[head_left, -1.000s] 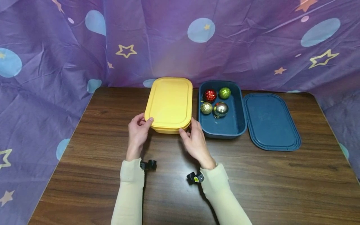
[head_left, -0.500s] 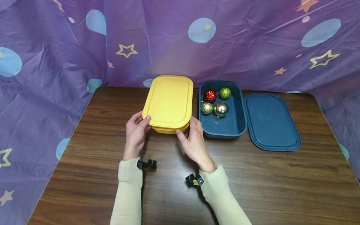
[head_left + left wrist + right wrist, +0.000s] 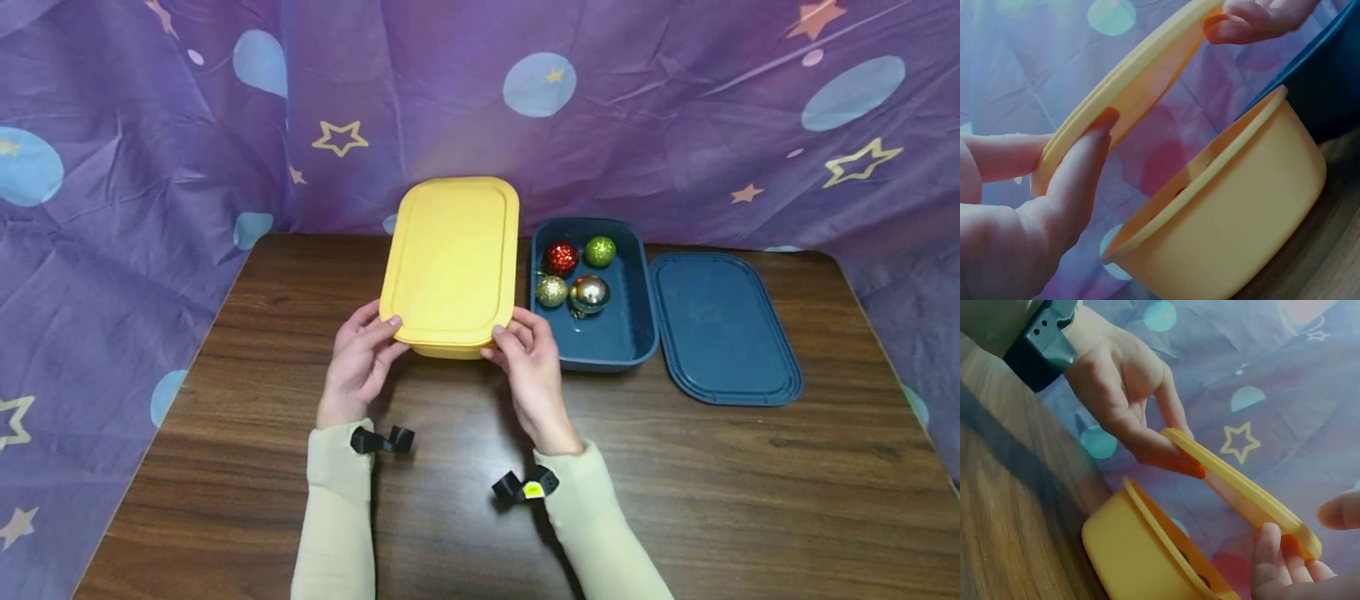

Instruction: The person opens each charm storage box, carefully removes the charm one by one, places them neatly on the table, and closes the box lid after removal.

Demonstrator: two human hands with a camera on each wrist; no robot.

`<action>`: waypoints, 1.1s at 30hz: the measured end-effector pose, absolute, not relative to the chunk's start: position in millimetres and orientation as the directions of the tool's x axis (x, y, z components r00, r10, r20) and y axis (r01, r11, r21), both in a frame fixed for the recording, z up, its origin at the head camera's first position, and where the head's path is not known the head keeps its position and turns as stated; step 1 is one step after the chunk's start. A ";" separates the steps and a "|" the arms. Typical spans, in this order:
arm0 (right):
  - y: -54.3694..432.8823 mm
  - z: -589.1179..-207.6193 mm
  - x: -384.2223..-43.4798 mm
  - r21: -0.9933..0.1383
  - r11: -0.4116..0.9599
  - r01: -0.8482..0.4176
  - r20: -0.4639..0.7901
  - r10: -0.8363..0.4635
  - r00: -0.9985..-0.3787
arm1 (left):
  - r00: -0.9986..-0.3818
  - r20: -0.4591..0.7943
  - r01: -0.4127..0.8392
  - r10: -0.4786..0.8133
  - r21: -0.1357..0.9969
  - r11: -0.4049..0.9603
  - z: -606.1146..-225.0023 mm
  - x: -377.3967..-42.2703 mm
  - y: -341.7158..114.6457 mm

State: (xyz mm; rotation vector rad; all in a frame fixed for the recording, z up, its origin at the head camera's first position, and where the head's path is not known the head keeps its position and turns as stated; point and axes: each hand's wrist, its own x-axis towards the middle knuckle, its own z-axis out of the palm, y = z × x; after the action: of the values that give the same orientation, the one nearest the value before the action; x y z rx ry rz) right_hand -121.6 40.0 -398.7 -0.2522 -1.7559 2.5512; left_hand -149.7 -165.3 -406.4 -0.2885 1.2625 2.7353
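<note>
Both hands hold a yellow lid [image 3: 453, 258] above the yellow box [image 3: 1229, 206]. My left hand [image 3: 356, 362] pinches its near left corner, thumb on top and fingers beneath. At the near right corner, my right hand [image 3: 532, 375] grips it the same way. The wrist views show a gap between lid and box rim, with the lid tilted. From the head view the lid hides nearly all of the box [image 3: 447, 352]. Small dark spots show inside the box in the right wrist view, too little to identify.
Right of the yellow box stands an uncovered blue box [image 3: 618, 337] holding several baubles: red [image 3: 560, 258], green [image 3: 600, 251], gold glitter [image 3: 552, 291] and shiny gold [image 3: 589, 294]. A blue lid [image 3: 725, 329] lies beside it on the wooden table [image 3: 697, 492]. A purple patterned cloth [image 3: 427, 100] hangs behind.
The yellow lid has come up off its box, its far edge rising in view. My right hand has shifted from the box's corner to pinch the lid. The blue box and baubles stay put.
</note>
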 end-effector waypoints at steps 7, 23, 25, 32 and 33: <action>40.8 -403.7 -123.4 -0.905 -0.419 0.076 -0.140 0.123 -0.982 | -0.980 -0.142 -0.200 0.141 0.710 -0.675 -404.4 -147.4 -171.4; 38.7 -411.8 -125.2 -0.876 -0.463 0.138 -0.179 0.045 -0.983 | -0.982 -0.064 -0.173 0.178 0.679 -0.714 -404.5 -143.4 -184.3; 37.4 -412.1 -125.1 -0.879 -0.460 0.128 -0.169 0.050 -0.984 | -0.982 -0.058 -0.172 0.179 0.669 -0.723 -404.4 -143.7 -185.6; 37.2 -414.2 -126.1 -0.887 -0.449 0.106 -0.149 0.061 -0.987 | -0.982 -0.071 -0.176 0.172 0.666 -0.725 -404.9 -143.0 -189.9; 37.6 -414.6 -126.3 -0.892 -0.440 0.104 -0.145 0.062 -0.987 | -0.983 -0.076 -0.174 0.166 0.670 -0.722 -404.8 -142.7 -190.8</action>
State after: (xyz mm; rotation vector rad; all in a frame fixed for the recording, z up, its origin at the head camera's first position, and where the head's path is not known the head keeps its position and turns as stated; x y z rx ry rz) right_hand -126.3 37.6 -414.6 -0.2479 -1.6754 2.6752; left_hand -142.7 -190.8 -404.8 -0.0152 1.0745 2.7561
